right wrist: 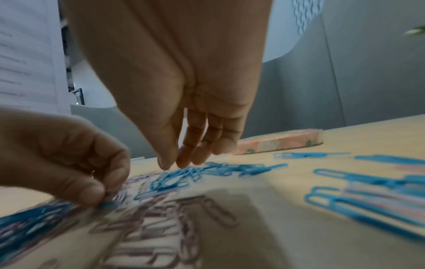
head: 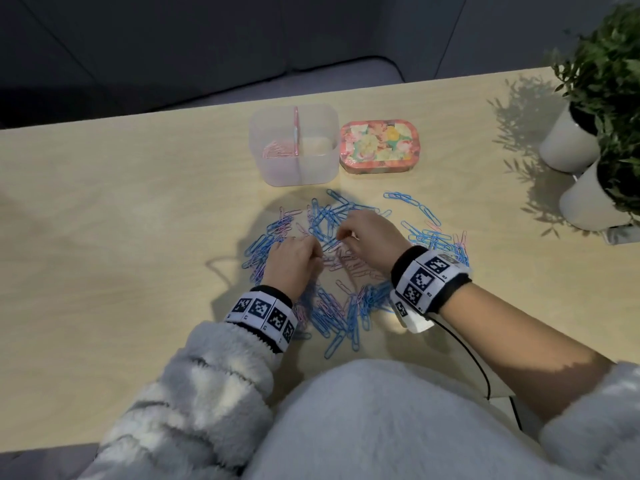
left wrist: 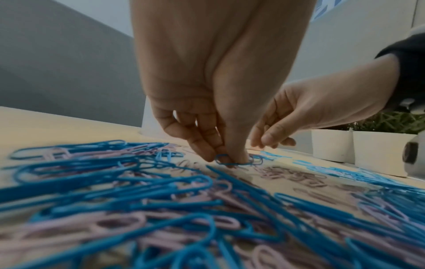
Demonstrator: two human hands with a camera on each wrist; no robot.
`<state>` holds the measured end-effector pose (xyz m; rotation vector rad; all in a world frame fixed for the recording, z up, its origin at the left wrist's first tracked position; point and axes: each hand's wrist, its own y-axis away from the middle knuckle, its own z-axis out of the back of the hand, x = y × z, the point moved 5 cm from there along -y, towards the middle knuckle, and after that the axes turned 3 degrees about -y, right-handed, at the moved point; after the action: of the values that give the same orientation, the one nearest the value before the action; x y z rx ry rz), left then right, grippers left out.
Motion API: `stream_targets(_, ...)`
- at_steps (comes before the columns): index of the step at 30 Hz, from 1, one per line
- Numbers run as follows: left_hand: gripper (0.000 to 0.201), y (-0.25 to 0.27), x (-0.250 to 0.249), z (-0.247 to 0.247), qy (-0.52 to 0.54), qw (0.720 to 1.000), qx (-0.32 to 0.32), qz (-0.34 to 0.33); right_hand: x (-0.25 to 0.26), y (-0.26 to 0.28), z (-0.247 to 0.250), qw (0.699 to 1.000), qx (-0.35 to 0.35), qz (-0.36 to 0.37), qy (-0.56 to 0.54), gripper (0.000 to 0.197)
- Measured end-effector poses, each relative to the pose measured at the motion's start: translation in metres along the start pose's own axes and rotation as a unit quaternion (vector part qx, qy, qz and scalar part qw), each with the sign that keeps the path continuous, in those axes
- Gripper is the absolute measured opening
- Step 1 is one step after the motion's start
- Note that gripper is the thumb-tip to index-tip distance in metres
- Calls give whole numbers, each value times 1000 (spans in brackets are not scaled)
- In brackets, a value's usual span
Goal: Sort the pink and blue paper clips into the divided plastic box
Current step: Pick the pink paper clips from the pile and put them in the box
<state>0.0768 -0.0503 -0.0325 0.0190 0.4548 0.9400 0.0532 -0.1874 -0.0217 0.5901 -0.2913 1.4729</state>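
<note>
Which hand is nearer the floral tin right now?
Right. The right hand works the clip pile below the floral tin; the left hand is lower and further left, below the divided box.

Lighting dim overall, cool in tone. Brighter light enters from the right: the plants (head: 609,74) cast sharp leaf shadows leftward across the table (head: 104,202). Both wrist views show motion blur, soft foreground paper clips (left wrist: 138,209), and wide-angle bending at the edges.

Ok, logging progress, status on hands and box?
Left hand pinching blue clip. Right hand open over pile. Box: few pink clips only.
</note>
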Motion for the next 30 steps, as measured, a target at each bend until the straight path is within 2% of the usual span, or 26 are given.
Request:
stream_targets(5, 7, 4, 13, 9, 127, 991, -28, 17, 1, -19, -14, 998, 28, -18, 48, 11)
stream_targets(10, 5, 5, 14, 10, 137, 990, -6, 18, -12, -19, -7, 992, 45, -85, -81, 8)
stream_targets(12, 5, 4, 10, 10, 156, 988, -10, 12, -21, -18, 3, 989, 0, -100, -109, 10)
stream_targets(14, 7, 2, 6, 8, 182, 983, -12, 15, -26, -14, 14, 988, -68, -106, -88, 17)
stream_targets(16, 8, -1, 1, 7, 193, 981, -17, 18, -21, -8, 20, 988, -112, -80, -72, 19)
stream_targets(17, 7, -2, -2, 7, 199, 980, -22, 17, -15, -4, 19, 989, -102, -62, -93, 17)
stream_targets(20, 6, -3, -11, 9, 228, 973, -40, 11, -2, 8, 1, 977, 24, -42, -207, 12)
stream_targets(22, 6, -2, -12, 8, 240, 970, -39, 14, -4, 13, -5, 966, 42, -56, -250, 6)
stream_targets(25, 9, 1, -7, 7, 189, 981, -39, 10, -21, 14, 3, 976, -26, -99, -194, 9)
stream_targets(28, 25, 5, 0, 3, 89, 995, -17, -35, -40, 13, 21, 982, -96, -120, -105, 19)
stream_targets(30, 34, 7, 12, 6, 31, 998, -47, -23, -45, 12, 29, 986, -111, -120, -47, 26)
